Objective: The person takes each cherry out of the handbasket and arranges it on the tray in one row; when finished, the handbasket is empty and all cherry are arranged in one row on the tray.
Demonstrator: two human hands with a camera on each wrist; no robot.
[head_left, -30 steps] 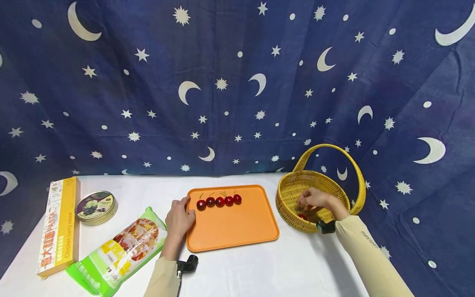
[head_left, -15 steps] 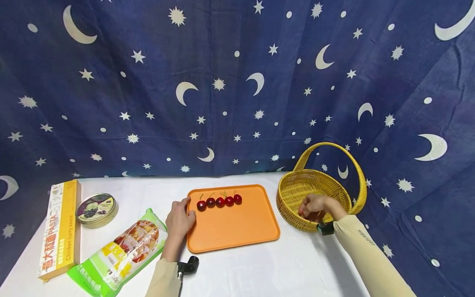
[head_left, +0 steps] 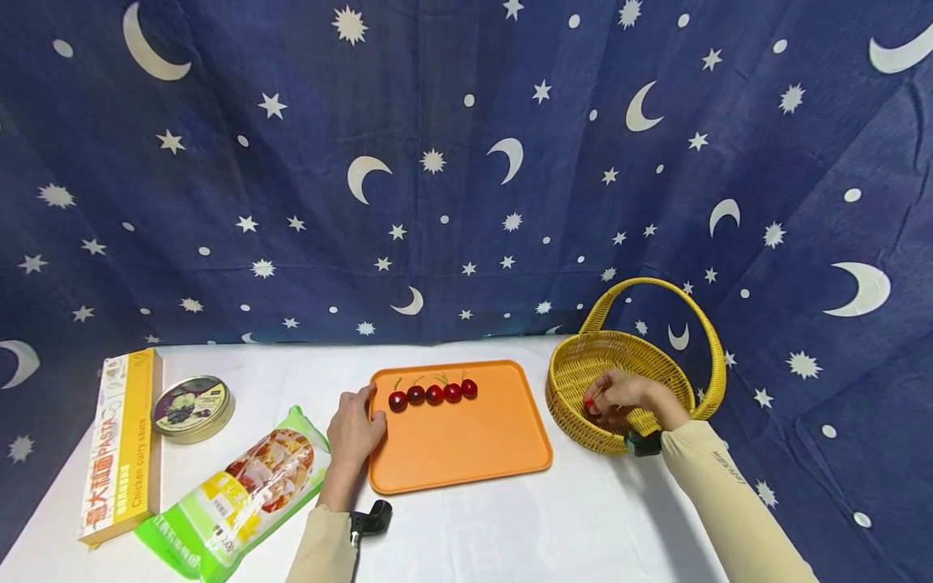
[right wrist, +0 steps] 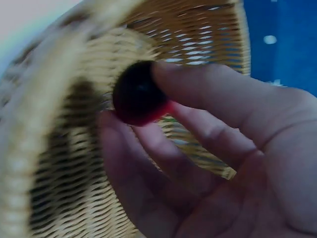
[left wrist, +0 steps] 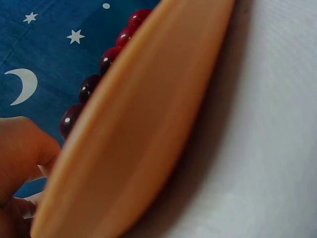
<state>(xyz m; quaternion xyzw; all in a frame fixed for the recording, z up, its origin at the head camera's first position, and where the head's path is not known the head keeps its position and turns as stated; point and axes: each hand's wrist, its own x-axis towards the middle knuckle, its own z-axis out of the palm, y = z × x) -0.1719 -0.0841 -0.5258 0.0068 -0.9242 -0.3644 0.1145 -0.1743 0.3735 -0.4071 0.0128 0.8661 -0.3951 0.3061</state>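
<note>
My right hand is inside the yellow wicker basket. It pinches a dark red cherry between thumb and fingertips, as the right wrist view shows, slightly blurred. In the head view only a bit of that cherry shows past the fingers. At the left rim of an orange tray, my left hand grips the edge with bent fingers, partly hidden behind the rim in the left wrist view. Several cherries with green stems lie in a row along the tray's far side.
Left of the tray lie a green food packet, a round tin and a yellow and white pasta box. The basket's tall handle arches over its right side. A blue star-patterned cloth hangs behind the white table.
In the basket, the right hand has lifted slightly, and a red cherry now shows at its fingertips. The left hand keeps its place on the tray. The head view has shifted a little.
</note>
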